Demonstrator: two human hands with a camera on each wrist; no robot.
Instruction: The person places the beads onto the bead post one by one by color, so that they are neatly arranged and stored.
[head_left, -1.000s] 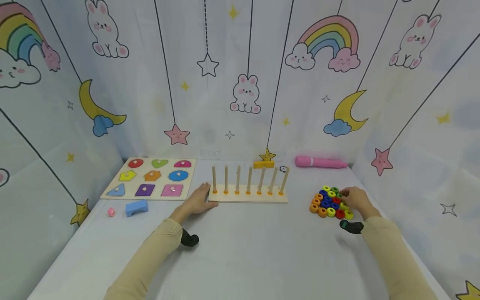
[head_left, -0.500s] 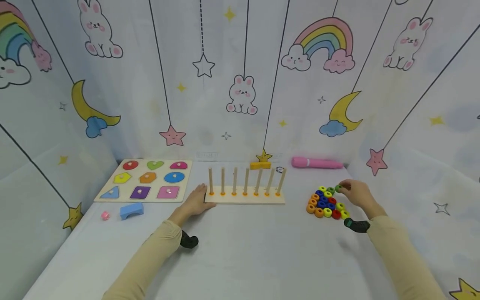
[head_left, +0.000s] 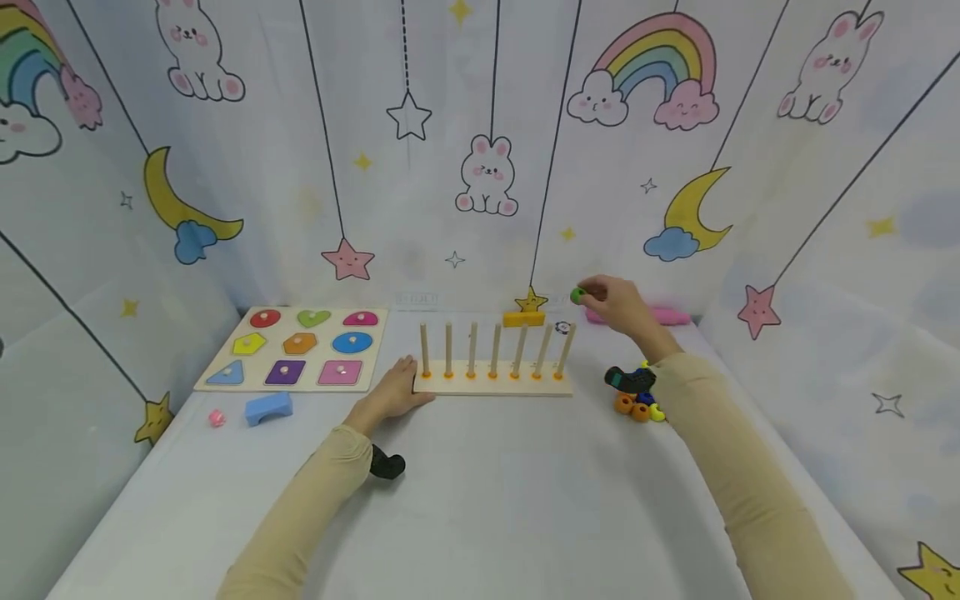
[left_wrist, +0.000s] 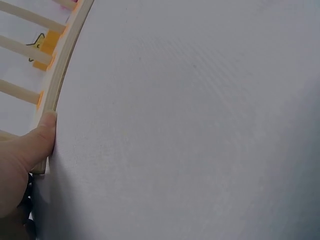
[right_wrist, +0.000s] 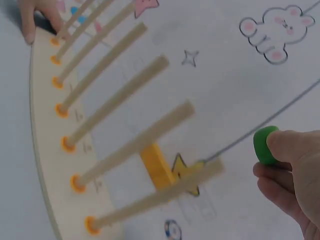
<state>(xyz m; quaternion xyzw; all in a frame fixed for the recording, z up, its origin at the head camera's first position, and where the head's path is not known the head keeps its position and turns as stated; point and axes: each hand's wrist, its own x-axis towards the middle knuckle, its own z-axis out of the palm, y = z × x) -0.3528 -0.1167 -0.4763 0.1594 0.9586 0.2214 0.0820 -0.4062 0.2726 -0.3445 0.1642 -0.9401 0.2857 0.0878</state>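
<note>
A wooden peg board (head_left: 491, 385) with a row of several upright pegs stands mid-table, its pegs bare. My left hand (head_left: 392, 390) grips its left end; the thumb (left_wrist: 42, 137) lies along the front edge in the left wrist view. Raised above the table, right of the board, my right hand (head_left: 618, 304) pinches a green bead (right_wrist: 265, 145) between thumb and fingers. The bead is level with or above the peg tops, apart from the nearest peg. The pile of coloured beads (head_left: 640, 412) at right is partly hidden by my right forearm.
A shape puzzle board (head_left: 300, 350) lies at back left, with a blue arch block (head_left: 268, 407) and a small pink piece (head_left: 217, 418) before it. A yellow block (head_left: 523, 319) sits behind the pegs. A pink marker-like stick (head_left: 671, 317) lies at the back right.
My right hand lifted the green bead from the pile and carried it up and left toward the peg board's right end. My left hand stayed at the board's left end.
</note>
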